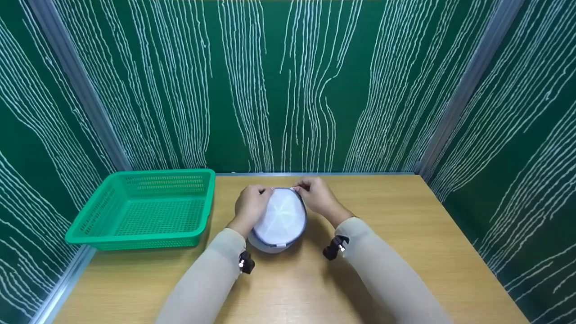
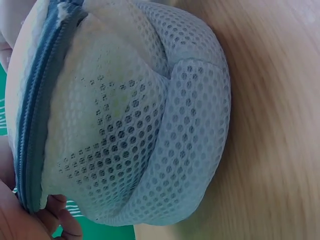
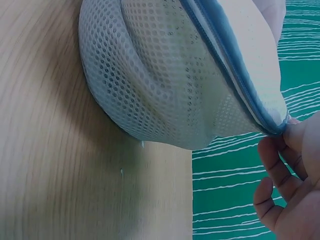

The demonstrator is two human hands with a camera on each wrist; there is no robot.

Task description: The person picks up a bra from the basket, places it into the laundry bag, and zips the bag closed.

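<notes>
A round white mesh laundry bag (image 1: 280, 216) with a blue-grey zipper (image 2: 32, 110) around its top rim sits on the table. Its honeycomb mesh side bulges out in both wrist views, and the zipper looks closed where it shows. My left hand (image 1: 252, 204) pinches the far left of the rim between thumb and fingers. At the far right, my right hand (image 1: 317, 195) pinches the rim by the zipper, its other fingers loosely bent in the right wrist view. Something pale may lie inside the bag, but the mesh hides its kind.
A green plastic basket (image 1: 207, 225) with slotted walls stands to the left on the wooden table (image 1: 382, 234). Green panels (image 1: 315, 90) with white wavy lines rise behind the table and on both sides. Grey metal posts (image 1: 468, 85) mark the corners.
</notes>
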